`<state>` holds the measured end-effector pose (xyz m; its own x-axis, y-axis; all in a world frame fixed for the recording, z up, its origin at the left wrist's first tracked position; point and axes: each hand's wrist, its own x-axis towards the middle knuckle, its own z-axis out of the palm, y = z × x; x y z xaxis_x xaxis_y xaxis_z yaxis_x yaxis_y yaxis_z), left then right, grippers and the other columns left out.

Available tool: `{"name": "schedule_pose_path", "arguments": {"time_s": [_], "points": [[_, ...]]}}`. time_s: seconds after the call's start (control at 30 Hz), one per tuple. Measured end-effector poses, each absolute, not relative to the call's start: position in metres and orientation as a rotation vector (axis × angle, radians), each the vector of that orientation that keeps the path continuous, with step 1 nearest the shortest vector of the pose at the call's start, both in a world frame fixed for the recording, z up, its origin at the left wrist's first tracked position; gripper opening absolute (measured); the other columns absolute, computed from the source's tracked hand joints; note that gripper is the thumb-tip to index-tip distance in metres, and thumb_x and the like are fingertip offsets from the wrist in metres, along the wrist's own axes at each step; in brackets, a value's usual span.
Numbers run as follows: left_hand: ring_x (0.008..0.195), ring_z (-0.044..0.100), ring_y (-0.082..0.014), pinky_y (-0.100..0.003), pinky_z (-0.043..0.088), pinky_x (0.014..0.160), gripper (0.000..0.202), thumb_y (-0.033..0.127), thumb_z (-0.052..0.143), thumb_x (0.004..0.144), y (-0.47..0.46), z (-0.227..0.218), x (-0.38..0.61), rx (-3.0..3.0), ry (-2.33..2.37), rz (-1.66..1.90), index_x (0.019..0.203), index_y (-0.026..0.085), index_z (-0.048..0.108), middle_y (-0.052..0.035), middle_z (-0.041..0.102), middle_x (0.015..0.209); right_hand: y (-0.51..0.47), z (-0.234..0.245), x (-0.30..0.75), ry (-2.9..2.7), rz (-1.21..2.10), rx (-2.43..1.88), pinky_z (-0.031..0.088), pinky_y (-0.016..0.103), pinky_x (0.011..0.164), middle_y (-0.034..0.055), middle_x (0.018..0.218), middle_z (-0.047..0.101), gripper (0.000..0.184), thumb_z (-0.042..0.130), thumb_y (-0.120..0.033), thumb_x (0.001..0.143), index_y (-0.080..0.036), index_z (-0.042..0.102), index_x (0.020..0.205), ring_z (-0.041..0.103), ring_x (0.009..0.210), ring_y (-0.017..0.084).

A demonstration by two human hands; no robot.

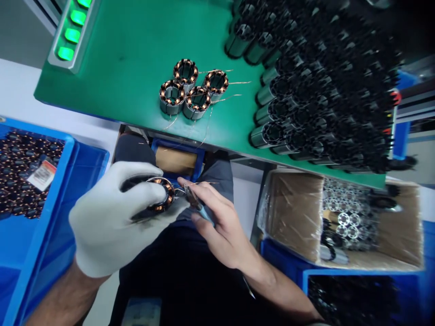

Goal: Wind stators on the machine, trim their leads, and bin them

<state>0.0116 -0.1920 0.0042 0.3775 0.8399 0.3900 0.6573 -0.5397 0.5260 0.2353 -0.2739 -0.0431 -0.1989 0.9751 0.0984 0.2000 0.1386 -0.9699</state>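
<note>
My left hand (115, 217), in a white glove, is closed around a copper-wound motor stator (166, 194), holding it above my lap with its ring of windings facing right. My bare right hand (220, 222) grips a pair of pliers or cutters (200, 206) with light blue handles; their exact kind is unclear. The tool's jaws are close to a thin copper wire that comes off the stator. On the green table in front stand several wound stators (171, 96) in a small cluster, with loose wire ends sticking out.
Many unwound cores with black ends (268, 133) crowd the right of the green table (129, 59). A blue bin (73, 181) of wound stators stands left. At right are a cardboard box (295, 213) of metal cores and a blue crate (306, 280). Green-lit buttons (72, 35) sit top left.
</note>
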Motion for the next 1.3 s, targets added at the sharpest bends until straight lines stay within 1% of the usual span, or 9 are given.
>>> {"name": "schedule_pose_path", "arguments": {"time_s": [0.23,0.47,0.53,0.6,0.7,0.77,0.97,1.17,1.3], "points": [[0.083,0.081,-0.0212,-0.035,0.056,0.056,0.017,0.052,0.094,0.091,-0.192,0.007,0.015,2.175,1.353,0.951,0.084,0.039,0.085,0.0019,0.088,0.108,-0.274,-0.039,0.228,-1.561,0.995,-1.236,0.065,0.034,0.087,0.0039,0.146,0.084,0.067,0.055,-0.003,0.102,-0.031,0.068,0.162,0.072,0.096,0.018],[0.079,0.079,-0.0176,-0.034,0.049,0.051,0.02,0.048,0.094,0.094,-0.197,-0.002,0.016,2.239,1.38,0.96,0.085,0.036,0.081,0.0031,0.087,0.107,-0.273,-0.046,0.227,-1.54,1.058,-1.278,0.069,0.034,0.088,0.0046,0.145,0.086,0.066,0.057,-0.007,0.097,-0.027,0.076,0.157,0.082,0.096,0.019],[0.081,0.078,-0.0167,-0.032,0.051,0.055,0.023,0.046,0.096,0.093,-0.198,-0.009,0.016,2.199,1.396,0.984,0.086,0.033,0.079,0.0025,0.085,0.108,-0.271,-0.051,0.231,-1.511,1.106,-1.326,0.069,0.033,0.089,0.0047,0.139,0.087,0.06,0.057,-0.01,0.099,-0.025,0.08,0.152,0.081,0.091,0.018],[0.088,0.079,-0.019,-0.032,0.06,0.068,0.025,0.043,0.098,0.09,-0.198,-0.015,0.015,2.038,1.374,0.981,0.087,0.03,0.077,0.0005,0.084,0.109,-0.269,-0.055,0.235,-1.477,1.098,-1.414,0.067,0.034,0.089,0.0051,0.126,0.088,0.056,0.058,-0.012,0.1,-0.023,0.082,0.149,0.078,0.088,0.018],[0.101,0.082,-0.0236,-0.037,0.069,0.092,0.014,0.035,0.092,0.093,-0.197,-0.019,0.014,1.625,1.304,0.953,0.094,0.028,0.079,-0.002,0.085,0.113,-0.268,-0.06,0.242,-1.502,1.016,-1.5,0.064,0.035,0.085,0.0048,0.105,0.079,0.06,0.06,-0.015,0.101,-0.024,0.077,0.157,0.07,0.087,0.02],[0.104,0.083,-0.0245,-0.038,0.071,0.097,0.008,0.033,0.088,0.095,-0.196,-0.019,0.016,1.394,1.275,0.93,0.097,0.027,0.083,-0.0029,0.086,0.113,-0.269,-0.061,0.244,-1.569,0.935,-1.487,0.063,0.035,0.082,0.0036,0.098,0.07,0.063,0.064,-0.017,0.099,-0.025,0.074,0.161,0.064,0.087,0.02],[0.091,0.085,-0.0218,-0.03,0.072,0.086,0.013,0.031,0.093,0.088,-0.194,-0.019,0.033,1.106,1.192,0.903,0.095,0.024,0.084,-0.0009,0.087,0.097,-0.273,-0.062,0.235,-1.687,0.637,-1.407,0.064,0.035,0.081,0.0037,0.1,0.064,0.061,0.075,-0.017,0.098,-0.028,0.077,0.159,0.064,0.091,0.02],[0.093,0.085,-0.0194,-0.026,0.07,0.088,0.011,0.021,0.092,0.089,-0.199,-0.02,0.044,1.069,1.184,0.944,0.098,0.023,0.086,-0.0008,0.088,0.101,-0.269,-0.062,0.233,-1.698,0.522,-1.355,0.064,0.034,0.082,0.0032,0.103,0.06,0.076,0.075,-0.009,0.103,-0.037,0.065,0.173,0.063,0.093,0.019],[0.091,0.084,-0.0163,-0.022,0.068,0.086,0.01,0.02,0.092,0.09,-0.2,-0.021,0.047,1.061,1.165,0.954,0.098,0.024,0.087,0.0007,0.088,0.1,-0.268,-0.062,0.236,-1.696,0.548,-1.37,0.064,0.032,0.081,0.003,0.102,0.06,0.073,0.076,-0.013,0.107,-0.04,0.064,0.174,0.062,0.092,0.019]]}}
